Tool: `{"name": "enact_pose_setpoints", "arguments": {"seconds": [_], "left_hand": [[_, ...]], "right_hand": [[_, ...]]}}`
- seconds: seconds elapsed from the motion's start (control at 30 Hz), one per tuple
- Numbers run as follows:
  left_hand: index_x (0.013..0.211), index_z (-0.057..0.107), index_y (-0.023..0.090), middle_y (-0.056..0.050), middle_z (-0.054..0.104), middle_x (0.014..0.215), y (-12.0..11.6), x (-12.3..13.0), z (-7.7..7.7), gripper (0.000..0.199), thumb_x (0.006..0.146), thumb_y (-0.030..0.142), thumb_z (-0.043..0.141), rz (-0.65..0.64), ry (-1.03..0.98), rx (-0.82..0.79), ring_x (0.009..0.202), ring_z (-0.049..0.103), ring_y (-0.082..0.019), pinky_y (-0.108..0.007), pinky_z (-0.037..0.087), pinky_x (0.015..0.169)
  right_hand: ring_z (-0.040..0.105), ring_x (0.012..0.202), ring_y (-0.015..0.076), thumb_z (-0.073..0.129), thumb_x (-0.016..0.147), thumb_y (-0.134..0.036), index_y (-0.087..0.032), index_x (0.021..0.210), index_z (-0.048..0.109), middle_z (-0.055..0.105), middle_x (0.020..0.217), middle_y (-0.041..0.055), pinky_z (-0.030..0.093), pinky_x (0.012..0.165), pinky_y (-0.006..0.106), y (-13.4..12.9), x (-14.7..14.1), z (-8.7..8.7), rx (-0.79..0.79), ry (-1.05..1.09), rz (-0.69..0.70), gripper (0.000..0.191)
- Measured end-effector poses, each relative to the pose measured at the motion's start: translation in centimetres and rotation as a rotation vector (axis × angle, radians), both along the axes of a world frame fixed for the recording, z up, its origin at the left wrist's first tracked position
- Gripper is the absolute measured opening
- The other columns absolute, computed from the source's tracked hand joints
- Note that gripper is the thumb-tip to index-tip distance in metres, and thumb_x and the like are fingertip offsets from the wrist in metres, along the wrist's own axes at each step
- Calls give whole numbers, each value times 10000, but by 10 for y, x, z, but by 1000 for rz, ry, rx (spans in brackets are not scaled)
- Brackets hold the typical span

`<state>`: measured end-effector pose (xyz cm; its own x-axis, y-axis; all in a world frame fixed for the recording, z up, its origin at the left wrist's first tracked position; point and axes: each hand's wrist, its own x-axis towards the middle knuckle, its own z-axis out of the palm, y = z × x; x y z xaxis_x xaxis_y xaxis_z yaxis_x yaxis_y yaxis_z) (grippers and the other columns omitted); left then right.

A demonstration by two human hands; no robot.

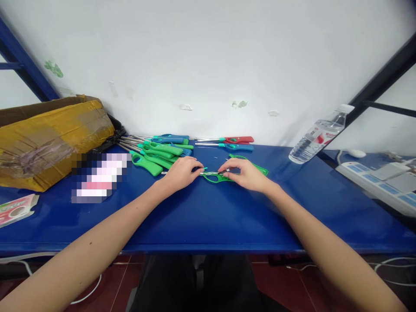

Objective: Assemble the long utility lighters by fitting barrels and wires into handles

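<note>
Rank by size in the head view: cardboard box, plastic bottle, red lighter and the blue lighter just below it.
1. Cardboard box
2. Plastic bottle
3. Red lighter and blue lighter: too alike to rank

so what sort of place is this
Probably a small workshop: there's a plain blue table against a wall, a pile of lighters and a taped box.

A yellow-taped cardboard box (pixel 48 149) at left, a white-capped plastic bottle (pixel 318 136) at right, before a white wall (pixel 208 65).
</note>
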<state>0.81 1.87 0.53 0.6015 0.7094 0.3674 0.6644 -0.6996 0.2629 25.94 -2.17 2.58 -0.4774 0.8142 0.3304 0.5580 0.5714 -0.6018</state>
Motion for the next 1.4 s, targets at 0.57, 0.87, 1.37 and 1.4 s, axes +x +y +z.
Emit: {"name": "enact_pose_setpoints", "arguments": {"seconds": [0.57,0.87,1.37,1.4], "left_hand": [[920,808,215,-44,784,965,3,-2,10,168,899,209,642,8,-60,-136,905,726,-231,-313,528,842],[941,806,205,-33,784,966,5,-5,14,159,877,230,664,3,-60,-200,893,722,-225,-296,513,828],[1146,710,206,-73,723,1107,-12,0,8,275,998,273,489,-196,-191,52,1061,636,-218,-367,510,953],[1151,704,212,-70,718,1111,-14,0,6,277,1004,268,476,-215,-196,51,1064,632,-214,-366,512,953]], "right_hand": [[674,837,181,564,842,-72,-224,942,795,733,984,60,524,761,336,-1,3,-2,105,-92,52,295],[686,850,190,569,858,-99,-225,935,791,751,963,55,535,810,365,-2,3,1,121,-119,57,267],[644,973,236,534,951,-183,-220,1056,740,730,1012,80,501,900,421,-1,6,-2,200,-275,50,234],[640,976,237,529,953,-184,-222,1062,735,725,1013,80,501,895,420,-1,6,-2,201,-273,49,236]]}}
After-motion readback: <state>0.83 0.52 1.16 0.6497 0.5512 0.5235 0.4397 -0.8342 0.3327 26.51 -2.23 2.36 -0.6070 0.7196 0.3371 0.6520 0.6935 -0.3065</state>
